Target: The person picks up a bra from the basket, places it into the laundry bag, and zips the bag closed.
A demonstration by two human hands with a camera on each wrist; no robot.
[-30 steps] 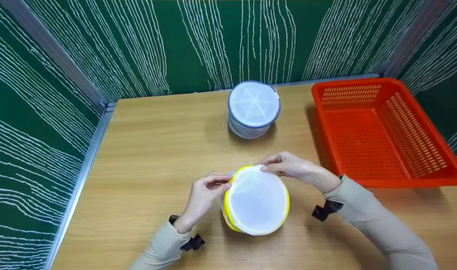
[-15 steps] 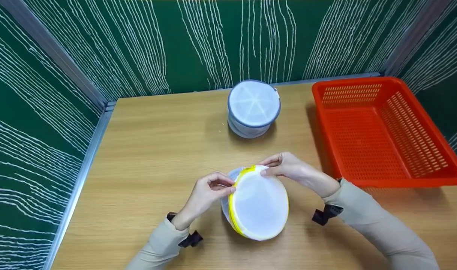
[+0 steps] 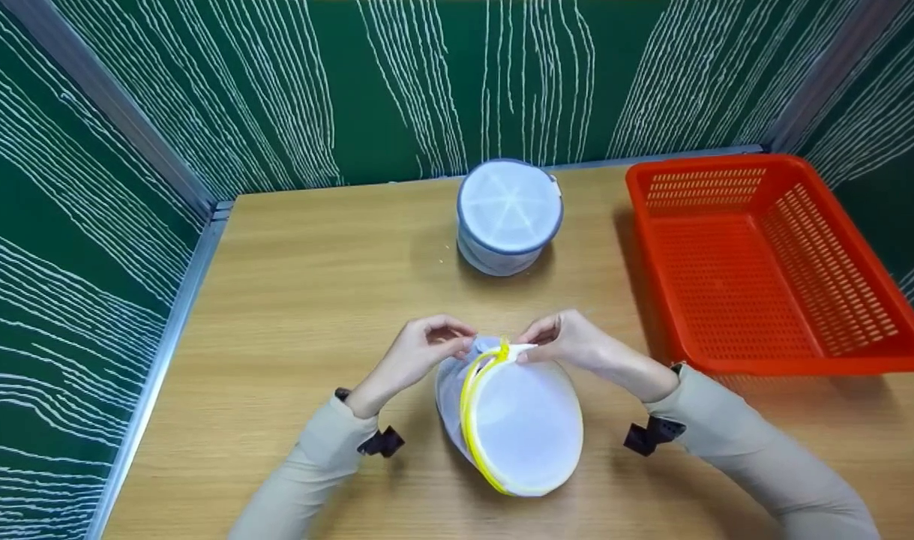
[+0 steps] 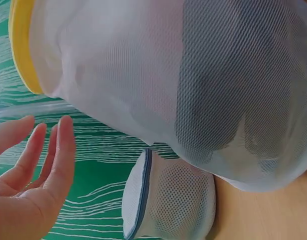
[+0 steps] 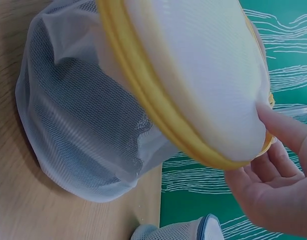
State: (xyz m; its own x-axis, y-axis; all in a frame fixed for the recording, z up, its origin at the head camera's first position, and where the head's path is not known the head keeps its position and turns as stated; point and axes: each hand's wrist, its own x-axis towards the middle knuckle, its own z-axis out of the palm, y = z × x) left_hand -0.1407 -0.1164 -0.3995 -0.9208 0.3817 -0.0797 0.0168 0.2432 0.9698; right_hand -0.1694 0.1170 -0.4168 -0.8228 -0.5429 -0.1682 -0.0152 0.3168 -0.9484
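A white mesh laundry bag (image 3: 528,431) with a yellow zipper (image 3: 469,424) stands on the table in front of me, its round top tilted up on the left. Between thumb and fingers my right hand (image 3: 582,351) pinches the far edge of that top; the right wrist view shows the thumb on the white lid and fingers underneath. My left hand (image 3: 418,356) is at the bag's far left edge. In the left wrist view its fingers (image 4: 63,150) are extended, with a gap to the thumb and nothing between them. The bag's inside is mostly hidden.
Behind stands a second mesh laundry bag (image 3: 509,210) with a blue-grey zipper, upright near the back wall. A red plastic basket (image 3: 801,365) sits at the right. Green panels with white streaks enclose the wooden table (image 3: 314,277) at the back and sides.
My left hand has let go of the yellow zipper edge and moved slightly up. The bag's top has tilted further, opening a wider gap on its left. The right hand keeps its pinch.
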